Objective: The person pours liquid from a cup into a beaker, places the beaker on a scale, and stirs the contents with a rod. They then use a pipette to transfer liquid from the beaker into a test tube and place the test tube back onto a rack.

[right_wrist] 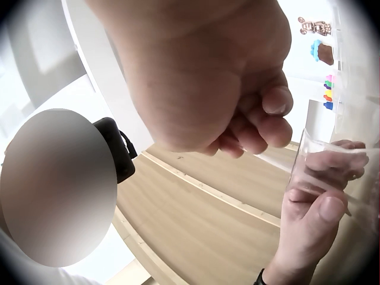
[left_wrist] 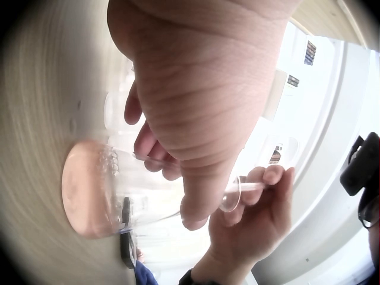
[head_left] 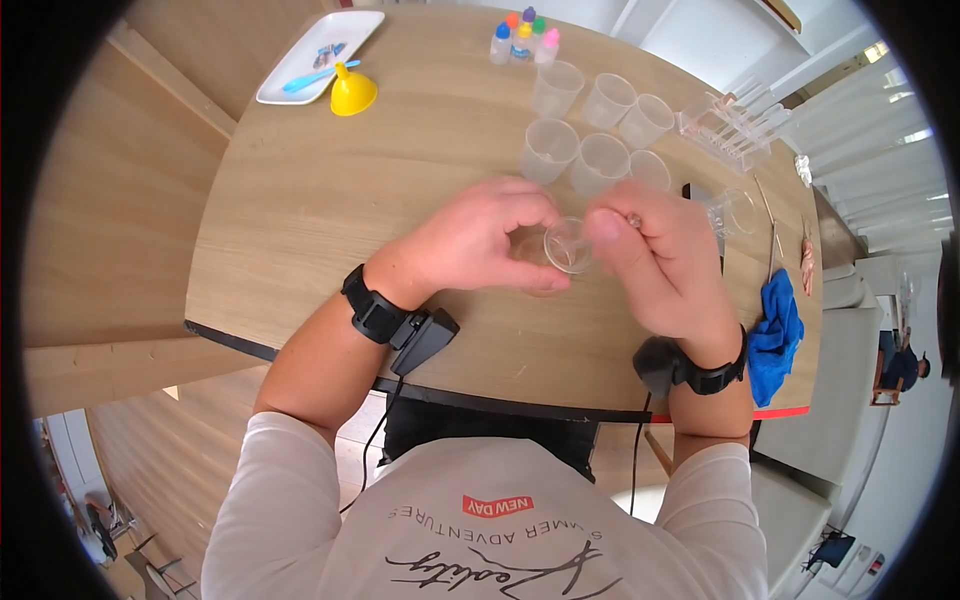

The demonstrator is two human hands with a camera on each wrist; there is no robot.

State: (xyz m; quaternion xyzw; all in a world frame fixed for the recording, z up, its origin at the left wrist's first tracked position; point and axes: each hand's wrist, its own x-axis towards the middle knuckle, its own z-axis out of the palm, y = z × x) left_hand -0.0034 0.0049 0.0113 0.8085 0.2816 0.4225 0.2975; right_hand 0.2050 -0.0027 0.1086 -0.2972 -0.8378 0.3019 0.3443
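A clear glass conical flask (head_left: 568, 247) stands upright on the table in front of me, with pinkish-orange liquid (left_wrist: 89, 190) in its base. My left hand (head_left: 478, 240) grips the flask near its neck, thumb on one side and fingers on the other. In my right hand (head_left: 662, 258), curled fingers pinch a thin, clear stirring rod (left_wrist: 252, 186). The rod runs through the mouth of the flask at a slant, as the right wrist view also shows. Its upper end is hidden in the right hand.
Several frosted plastic cups (head_left: 604, 163) stand beyond my hands, with small colored dropper bottles (head_left: 522, 42) behind. A test tube rack (head_left: 735, 130) and a blue cloth (head_left: 776, 335) are on the right. At the far left lie a white tray (head_left: 360, 28) and a yellow funnel (head_left: 352, 92).
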